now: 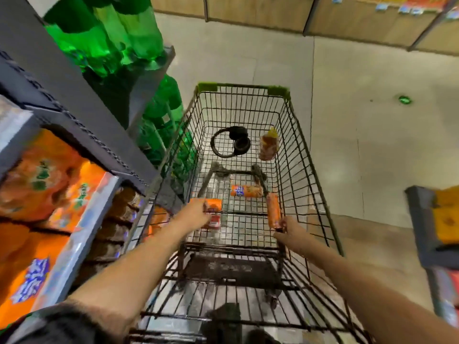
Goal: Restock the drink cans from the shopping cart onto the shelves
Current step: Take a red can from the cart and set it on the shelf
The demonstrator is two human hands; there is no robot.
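Both of my arms reach down into a black wire shopping cart (298, 135). My left hand (196, 214) grips an orange drink can (212, 206) near the cart's left side, with a red can (214, 222) just below it. My right hand (289, 229) holds the near end of another orange can (273, 211), which stands tilted on end. A third orange can (246, 191) lies on its side on the cart floor between them, further in. The shelves (82, 125) rise on my left, with orange drink packs (49, 184) on them.
Black headphones (231, 142) and a brownish bottle with a yellow cap (268, 145) lie at the cart's far end. Green bottles (119, 38) fill the upper and lower shelves at left. Another shelf edge (427, 227) juts in at right. Grey tiled floor surrounds the cart.
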